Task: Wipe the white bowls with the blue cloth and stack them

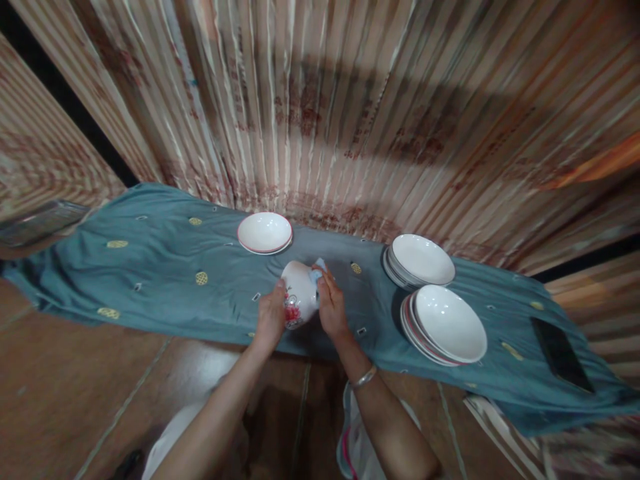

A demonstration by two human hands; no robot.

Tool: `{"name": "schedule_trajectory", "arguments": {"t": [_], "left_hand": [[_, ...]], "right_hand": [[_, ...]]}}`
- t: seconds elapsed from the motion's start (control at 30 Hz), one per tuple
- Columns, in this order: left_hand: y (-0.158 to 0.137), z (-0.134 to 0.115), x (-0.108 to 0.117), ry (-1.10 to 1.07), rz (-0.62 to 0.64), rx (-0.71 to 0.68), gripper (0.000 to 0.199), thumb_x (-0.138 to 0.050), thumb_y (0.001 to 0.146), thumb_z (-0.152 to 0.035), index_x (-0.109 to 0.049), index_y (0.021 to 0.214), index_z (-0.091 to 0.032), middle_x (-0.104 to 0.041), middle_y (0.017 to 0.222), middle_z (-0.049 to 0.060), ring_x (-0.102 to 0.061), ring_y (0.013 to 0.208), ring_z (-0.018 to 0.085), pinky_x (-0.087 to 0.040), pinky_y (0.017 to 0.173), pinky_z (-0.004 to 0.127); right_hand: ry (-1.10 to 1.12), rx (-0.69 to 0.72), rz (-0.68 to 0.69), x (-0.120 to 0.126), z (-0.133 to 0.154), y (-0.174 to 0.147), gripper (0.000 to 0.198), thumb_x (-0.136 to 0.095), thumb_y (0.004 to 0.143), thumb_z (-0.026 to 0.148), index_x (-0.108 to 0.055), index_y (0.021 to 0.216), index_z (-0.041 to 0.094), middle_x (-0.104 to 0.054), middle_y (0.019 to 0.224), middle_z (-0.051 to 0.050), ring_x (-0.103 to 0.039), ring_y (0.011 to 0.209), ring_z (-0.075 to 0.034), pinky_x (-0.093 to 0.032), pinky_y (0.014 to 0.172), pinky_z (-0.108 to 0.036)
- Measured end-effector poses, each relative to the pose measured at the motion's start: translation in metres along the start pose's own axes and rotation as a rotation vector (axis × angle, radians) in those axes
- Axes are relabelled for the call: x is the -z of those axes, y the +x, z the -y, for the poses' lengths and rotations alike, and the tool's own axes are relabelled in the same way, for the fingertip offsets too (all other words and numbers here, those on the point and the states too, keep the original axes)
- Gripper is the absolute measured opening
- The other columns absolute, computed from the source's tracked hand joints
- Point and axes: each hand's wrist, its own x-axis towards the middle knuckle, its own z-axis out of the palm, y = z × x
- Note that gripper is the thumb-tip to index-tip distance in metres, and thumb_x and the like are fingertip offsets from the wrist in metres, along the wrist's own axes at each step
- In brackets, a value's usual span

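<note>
A white bowl (301,283) with a red flower pattern is tilted on its side between my hands, above the cloth-covered table. My left hand (271,312) grips its left edge, the thumb on the outer wall. On the bowl's right side, my right hand (330,301) is closed on a light blue cloth (317,270) pressed at the rim. The fingers behind the bowl are partly hidden. Beyond my left hand, a red-rimmed white dish (265,231) rests on another one.
Two stacks of white bowls, a rear stack (423,259) and a front stack (450,325), stand to the right. A black phone-like slab (561,353) lies at the table's right end. Striped curtains (320,120) hang behind the green tablecloth (165,280).
</note>
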Motion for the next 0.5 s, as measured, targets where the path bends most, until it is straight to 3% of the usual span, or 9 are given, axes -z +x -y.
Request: {"name": "schedule_trajectory", "arguments": {"t": [0.17,0.33,0.5], "left_hand": [[0.0,0.002,0.001,-0.085,-0.018,0.042,0.039,-0.058,0.088,-0.033,-0.057,0.051,-0.022,-0.053,0.044,0.001,-0.045,0.043,0.015,-0.04,0.046,0.027],[0.002,0.006,0.004,-0.061,-0.047,0.013,0.036,-0.061,0.086,-0.039,-0.06,0.055,-0.02,-0.055,0.047,0.001,-0.048,0.045,0.014,-0.04,0.048,0.026],[0.008,0.012,0.008,-0.017,-0.097,-0.017,0.046,-0.062,0.078,-0.061,-0.061,0.06,-0.018,-0.059,0.054,0.003,-0.051,0.05,0.015,-0.04,0.05,0.027]], "right_hand": [[0.101,-0.098,-0.047,-0.007,-0.023,-0.004,0.068,-0.033,0.097,0.063,-0.06,0.135,0.014,-0.062,0.138,-0.012,-0.054,0.133,-0.023,-0.035,0.118,-0.045],[0.057,-0.089,-0.035,-0.006,-0.028,-0.016,0.067,-0.031,0.099,0.061,-0.055,0.14,0.014,-0.057,0.144,-0.012,-0.05,0.137,-0.022,-0.033,0.119,-0.044],[0.011,-0.054,-0.003,-0.003,-0.024,-0.027,0.068,-0.028,0.101,0.058,-0.048,0.144,0.009,-0.049,0.15,-0.017,-0.043,0.143,-0.023,-0.03,0.121,-0.045]]}}
